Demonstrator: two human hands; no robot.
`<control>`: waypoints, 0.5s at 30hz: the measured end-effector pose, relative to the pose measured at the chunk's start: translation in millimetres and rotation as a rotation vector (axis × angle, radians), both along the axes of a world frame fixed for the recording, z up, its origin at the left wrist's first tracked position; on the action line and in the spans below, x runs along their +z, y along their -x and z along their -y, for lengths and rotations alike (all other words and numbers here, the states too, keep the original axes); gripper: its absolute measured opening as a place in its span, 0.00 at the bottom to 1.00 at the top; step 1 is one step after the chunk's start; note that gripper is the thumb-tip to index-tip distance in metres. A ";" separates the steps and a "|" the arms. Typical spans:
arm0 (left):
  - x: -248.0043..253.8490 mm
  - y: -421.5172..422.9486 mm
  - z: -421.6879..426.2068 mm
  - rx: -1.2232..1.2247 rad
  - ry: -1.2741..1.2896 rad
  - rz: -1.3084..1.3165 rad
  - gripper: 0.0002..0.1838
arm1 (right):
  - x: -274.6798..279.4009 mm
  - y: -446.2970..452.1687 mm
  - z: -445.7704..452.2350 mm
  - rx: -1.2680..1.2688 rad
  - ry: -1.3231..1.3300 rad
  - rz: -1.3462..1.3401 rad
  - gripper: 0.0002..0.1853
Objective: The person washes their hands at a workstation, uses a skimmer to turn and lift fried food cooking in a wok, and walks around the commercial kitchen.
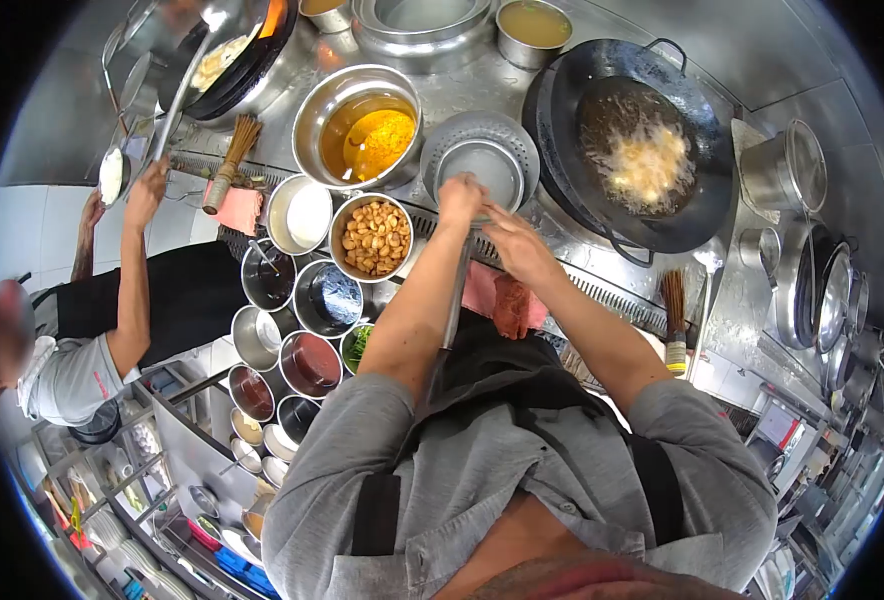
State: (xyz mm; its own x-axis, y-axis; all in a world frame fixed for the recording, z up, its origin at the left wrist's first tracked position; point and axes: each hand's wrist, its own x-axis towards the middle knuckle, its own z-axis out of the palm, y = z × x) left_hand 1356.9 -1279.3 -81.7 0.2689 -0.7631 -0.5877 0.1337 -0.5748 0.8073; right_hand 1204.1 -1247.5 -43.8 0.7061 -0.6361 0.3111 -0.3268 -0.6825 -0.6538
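My left hand (pixel 462 198) is closed over the near side of a round metal bowl (pixel 497 175), which sits within a perforated strainer (pixel 445 140); what its fingers hold is hidden. Just right of it, my right hand (pixel 520 243) has its fingers stretched toward the left hand, close to the bowl's near rim. A long metal handle (pixel 456 290) runs from under the hands down beside my left forearm. To the right, pale pieces of food (pixel 647 165) bubble in oil in a black wok (pixel 707 130).
Left of the strainer are a pot of yellow-orange liquid (pixel 377 140), a pot of brown chunks (pixel 372 237) and several sauce pots. A co-worker (pixel 82 350) holds a ladle over another wok (pixel 224 95) at the far left. A bamboo brush (pixel 673 310) stands at the right.
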 end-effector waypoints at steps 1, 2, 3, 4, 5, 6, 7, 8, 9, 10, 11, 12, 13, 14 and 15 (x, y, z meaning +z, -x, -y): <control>-7.5 -4.4 -5.9 -0.031 0.179 0.436 0.15 | -16.7 18.6 -5.4 -0.082 -0.068 -0.012 0.11; -12.1 -8.9 -10.6 -0.060 0.363 0.873 0.14 | -27.6 39.2 -8.7 -0.165 -0.135 -0.021 0.09; -10.0 -11.8 -19.4 -0.040 0.330 1.001 0.16 | -27.8 61.4 -11.2 -0.177 -0.122 -0.044 0.08; -9.3 -14.1 -29.9 -0.014 0.291 1.127 0.18 | -27.1 85.4 -15.3 -0.185 -0.111 -0.069 0.08; -26.2 -17.1 -35.9 -0.043 0.160 1.243 0.22 | -30.1 109.6 -18.3 -0.226 -0.304 -0.151 0.06; -24.3 -18.8 -37.0 -0.038 0.171 1.249 0.22 | -34.4 130.9 -23.1 -0.265 -0.497 -0.232 0.04; -21.2 -20.0 -35.4 -0.055 -0.040 0.834 0.21 | -38.0 147.4 -30.4 -0.269 -0.487 -0.224 0.04; -18.9 -19.8 -33.1 -0.075 -0.238 0.411 0.20 | -42.6 163.0 -39.2 -0.377 -0.349 -0.219 0.04; -37.4 -20.1 -32.5 0.122 -0.176 0.153 0.17 | -43.7 177.3 -48.4 -0.484 -0.212 -0.214 0.04; -41.3 -20.4 -32.7 0.116 -0.165 0.158 0.17 | -39.3 190.6 -57.0 -0.491 -0.204 -0.206 0.04; -45.1 -21.7 -32.3 0.118 -0.151 0.173 0.16 | -35.0 204.6 -65.2 -0.538 -0.196 -0.271 0.05; -39.1 -20.3 -34.6 0.121 -0.140 0.187 0.16 | -27.9 217.3 -73.2 -0.585 -0.191 -0.338 0.06; -33.4 -19.5 -39.4 0.173 0.004 0.148 0.13 | -22.0 229.3 -79.0 -0.580 -0.222 -0.369 0.09; -28.1 -16.5 -40.8 0.191 -0.021 0.350 0.12 | -18.5 241.9 -85.4 -0.586 -0.219 -0.364 0.09; -20.7 -13.2 -42.5 0.220 0.038 0.304 0.12 | -15.2 253.9 -93.0 -0.588 -0.205 -0.331 0.09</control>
